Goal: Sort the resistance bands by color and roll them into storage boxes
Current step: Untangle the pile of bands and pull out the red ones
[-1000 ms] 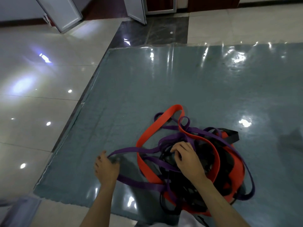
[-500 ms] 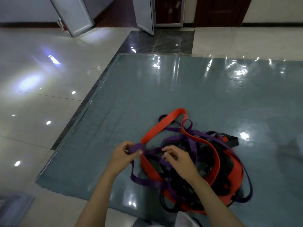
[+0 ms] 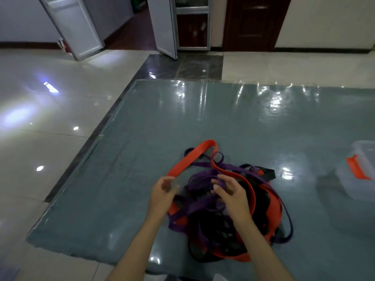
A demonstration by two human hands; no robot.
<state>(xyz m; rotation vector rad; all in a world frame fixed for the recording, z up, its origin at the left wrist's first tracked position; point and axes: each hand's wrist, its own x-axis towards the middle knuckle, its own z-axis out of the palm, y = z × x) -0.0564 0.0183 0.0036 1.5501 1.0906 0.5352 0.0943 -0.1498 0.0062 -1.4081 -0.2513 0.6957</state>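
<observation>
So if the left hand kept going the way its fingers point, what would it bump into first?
Probably the wide orange band arching just beyond the left hand's fingertips. Depth is hard to judge from this one view, so it may be touching it already.

The room was dim with a cool bluish cast. Ceiling lights threw hard white glare spots across the glossy floor tiles (image 3: 50,138) and the shiny blue mat (image 3: 223,122). The hands were slightly motion-blurred, and the door frames beyond the mat bowed with wide-angle distortion.
</observation>
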